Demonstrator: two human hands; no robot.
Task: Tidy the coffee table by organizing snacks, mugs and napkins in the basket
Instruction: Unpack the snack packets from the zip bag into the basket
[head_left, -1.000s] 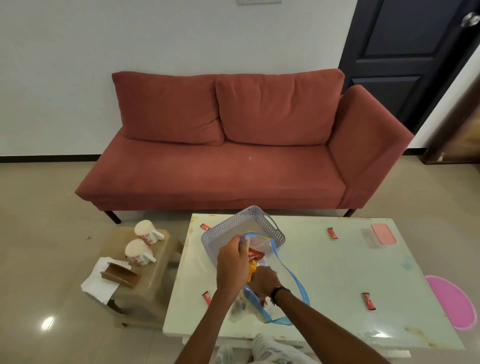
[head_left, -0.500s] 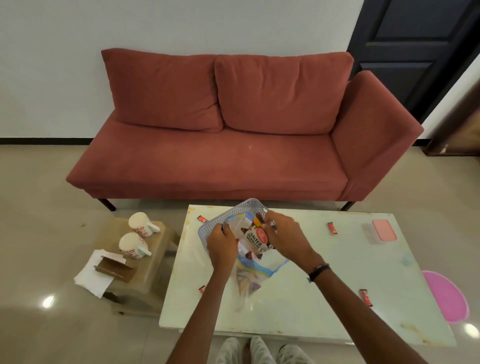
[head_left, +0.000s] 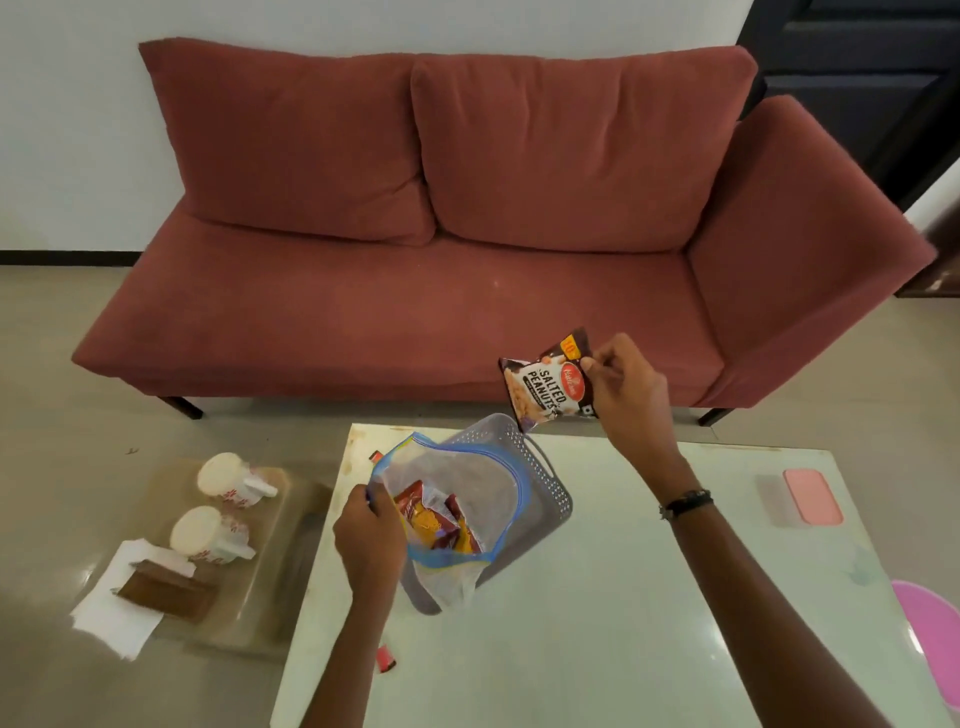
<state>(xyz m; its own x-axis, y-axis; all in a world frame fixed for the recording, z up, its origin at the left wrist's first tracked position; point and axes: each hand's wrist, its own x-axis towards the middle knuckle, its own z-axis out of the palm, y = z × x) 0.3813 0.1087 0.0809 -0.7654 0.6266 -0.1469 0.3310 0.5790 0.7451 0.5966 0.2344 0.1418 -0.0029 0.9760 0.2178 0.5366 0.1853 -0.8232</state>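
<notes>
My right hand (head_left: 626, 392) holds a dark salted peanuts packet (head_left: 545, 384) up in the air, above the far edge of the coffee table (head_left: 649, 597). My left hand (head_left: 366, 540) grips the blue-rimmed mouth of a clear zip bag (head_left: 467, 493) that holds red and yellow snack packets (head_left: 434, 522). The bag hangs over the grey perforated basket (head_left: 550, 501) on the table's left part. Two white mugs (head_left: 231, 480) (head_left: 205, 535) and white napkins (head_left: 111, 616) rest on a low side stool at the left.
A brown holder (head_left: 166, 595) lies on the napkins. A pink-lidded box (head_left: 808, 496) sits at the table's right. A small red sachet (head_left: 385, 658) lies near the table's left edge. A red sofa (head_left: 415, 260) stands behind, a pink object (head_left: 932, 639) at far right.
My right hand has pulled the peanuts packet out of the zip bag and lifted it up and to the right. My left hand still holds the bag open over the basket.
</notes>
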